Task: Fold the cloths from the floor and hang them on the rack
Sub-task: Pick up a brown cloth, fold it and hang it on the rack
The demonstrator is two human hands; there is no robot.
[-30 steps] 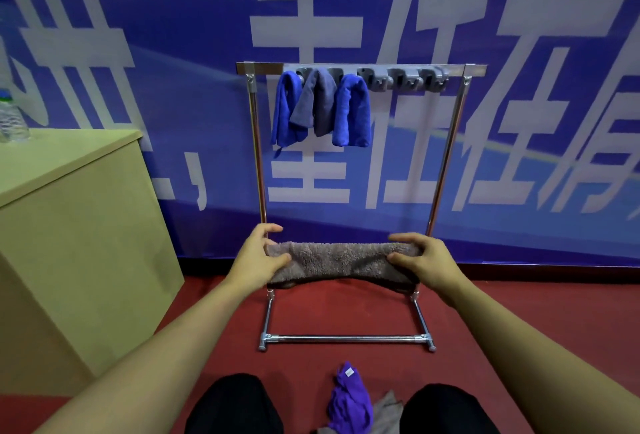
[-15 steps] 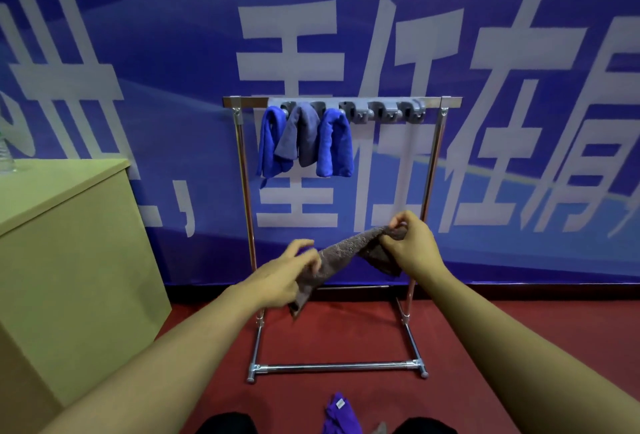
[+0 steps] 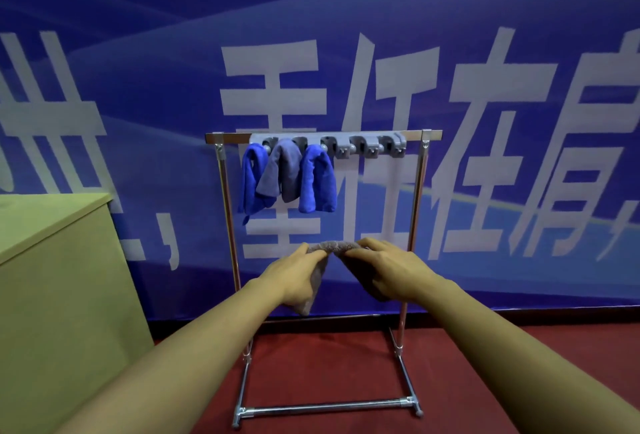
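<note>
The grey cloth (image 3: 330, 247) looks light, limp and fuzzy, so it wants pinching at the fold's top edge, which is where the left hand (image 3: 298, 274) and right hand (image 3: 388, 274) grip it with curled fingers, in front of the rack (image 3: 415, 225) and below its three hung cloths (image 3: 287, 177). A second ago it was stretched wide between the hands; now they meet and it hangs doubled, lifted closer to the rack's free clips (image 3: 367, 146).

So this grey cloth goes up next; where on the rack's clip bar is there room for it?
The rack clips right of the three hung cloths, up to the right post, hang bare. The left end is crowded, its cloths touching. Both hands, left and right, hold the grey cloth below.
</note>
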